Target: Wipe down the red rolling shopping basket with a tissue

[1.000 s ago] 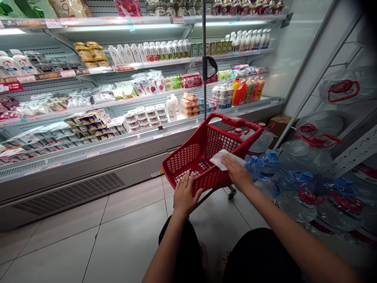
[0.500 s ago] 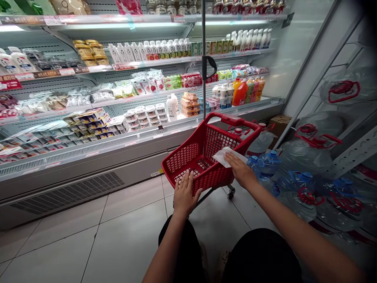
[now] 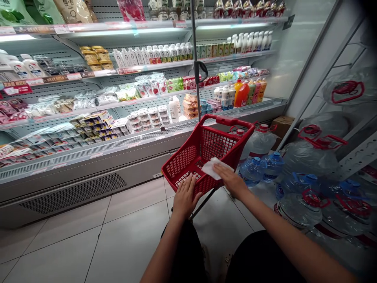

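Note:
A red plastic basket cart (image 3: pixel 188 157) stands on the tiled floor in front of me, its raised handle end toward the fridge. My left hand (image 3: pixel 185 196) rests on the near rim of the basket, fingers spread lightly and nothing in it. With my right hand (image 3: pixel 228 177) I press a white cloth (image 3: pixel 216 168) against the basket's right side rim. The fingers lie over the cloth, which sticks out to their left. The basket's inside shows only its holed red floor.
An open fridge (image 3: pixel 141 147) with shelves of bottles, cups and packs runs along the back. Large water bottles (image 3: pixel 300 208) crowd the right side beside a white rack. A cardboard box (image 3: pixel 282 125) sits behind them. My knees are at the bottom.
My right hand and the cloth have moved left and nearer along the basket's side rim. The cart has turned slightly. My left hand stays on the near rim.

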